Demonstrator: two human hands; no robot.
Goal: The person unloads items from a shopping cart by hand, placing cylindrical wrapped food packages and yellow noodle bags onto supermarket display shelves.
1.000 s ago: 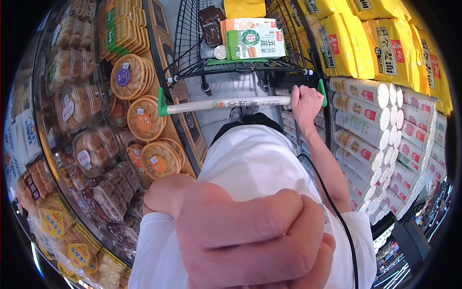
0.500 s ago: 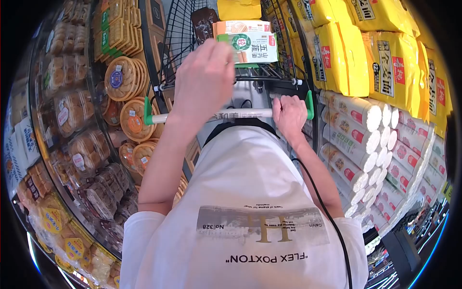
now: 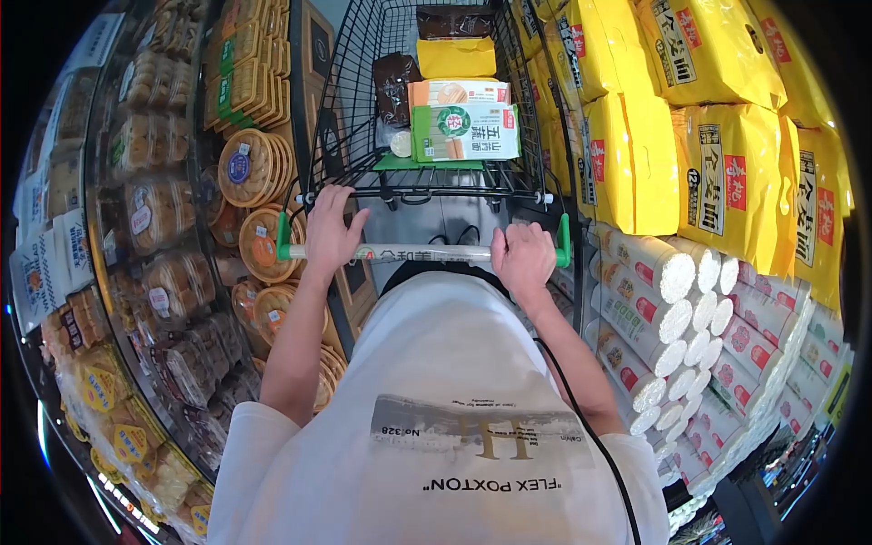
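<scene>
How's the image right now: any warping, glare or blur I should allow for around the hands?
Head view: wide-angle warping, dark corners, the shelf rail at picture left bowing; head view: shiny highlights on the yellow bags; head view: left hand, right hand and cart handle evenly lit, with no strong motion blur.

Hands (image 3: pixel 525 258) at handle (image 3: pixel 427 254); packages (image 3: pixel 465 133) in wire cart (image 3: pixel 356 95).

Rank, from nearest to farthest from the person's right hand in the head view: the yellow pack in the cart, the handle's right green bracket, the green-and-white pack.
1. Green bracket: just right of the right hand.
2. Green-and-white pack: ahead, slightly left.
3. Yellow pack: farther ahead, also left.
</scene>
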